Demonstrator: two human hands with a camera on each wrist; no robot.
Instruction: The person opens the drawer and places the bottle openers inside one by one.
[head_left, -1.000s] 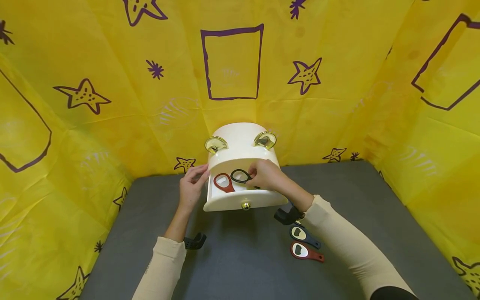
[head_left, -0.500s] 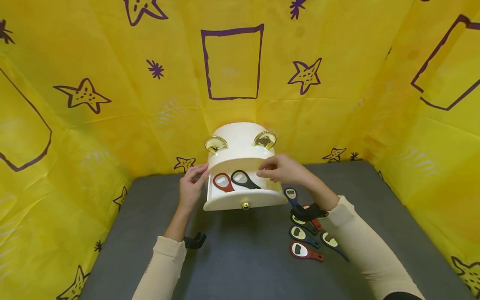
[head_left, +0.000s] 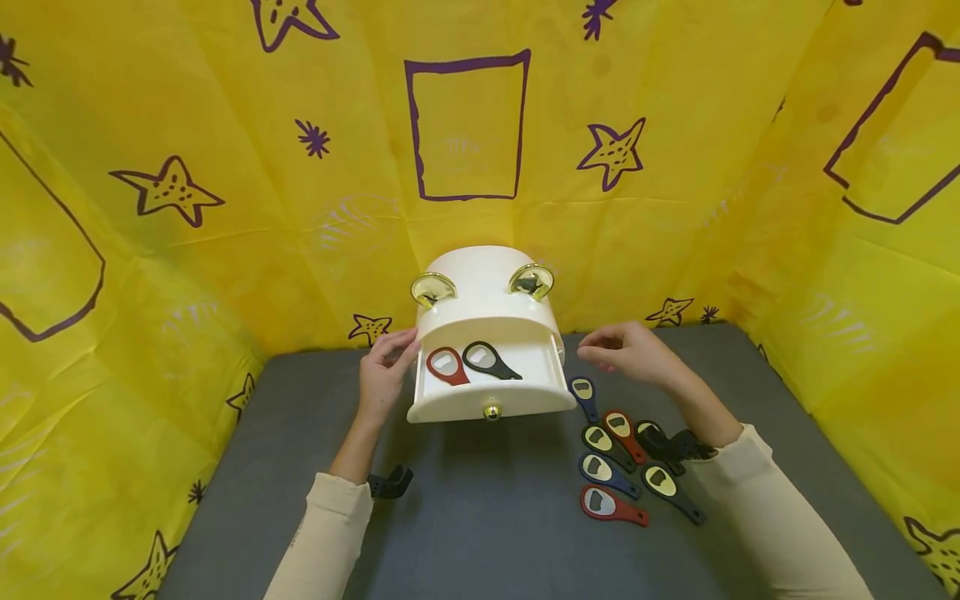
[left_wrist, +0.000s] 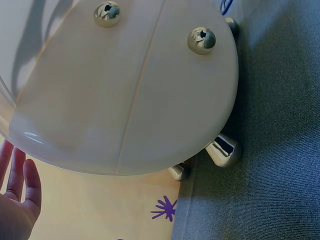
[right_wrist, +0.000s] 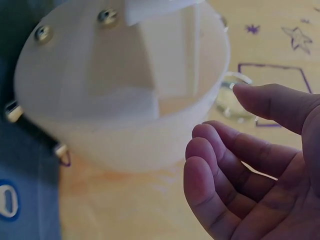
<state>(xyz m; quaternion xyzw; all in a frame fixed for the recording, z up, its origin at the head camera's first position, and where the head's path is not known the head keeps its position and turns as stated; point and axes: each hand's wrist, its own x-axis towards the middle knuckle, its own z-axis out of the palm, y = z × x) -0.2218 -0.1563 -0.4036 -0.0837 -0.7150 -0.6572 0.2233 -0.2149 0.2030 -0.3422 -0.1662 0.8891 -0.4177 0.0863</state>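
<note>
A cream cabinet [head_left: 483,275] with gold round ears stands at the table's back. Its top drawer [head_left: 450,406], with a gold knob, is pulled out. Inside lie a red bottle opener [head_left: 460,377] and a black bottle opener [head_left: 504,369], side by side. My left hand [head_left: 384,375] rests its fingertips against the cabinet's left side; in the left wrist view its extended fingers [left_wrist: 33,185] show at the rim. To the right of the cabinet, my right hand [head_left: 630,354] is in the air, fingers loosely bent with nothing between them, as the right wrist view also shows.
Several bottle openers lie on the grey table [head_left: 480,533] right of the cabinet, among them a blue one [head_left: 587,408], a red one [head_left: 624,510] and a dark one [head_left: 678,498]. Short gold feet [left_wrist: 222,151] hold the cabinet up. Yellow patterned cloth [head_left: 465,125] encloses the table.
My right hand let go of the black bottle opener in the drawer and moved out to the right, past the cabinet's side. My left hand has stayed at the cabinet's left side.
</note>
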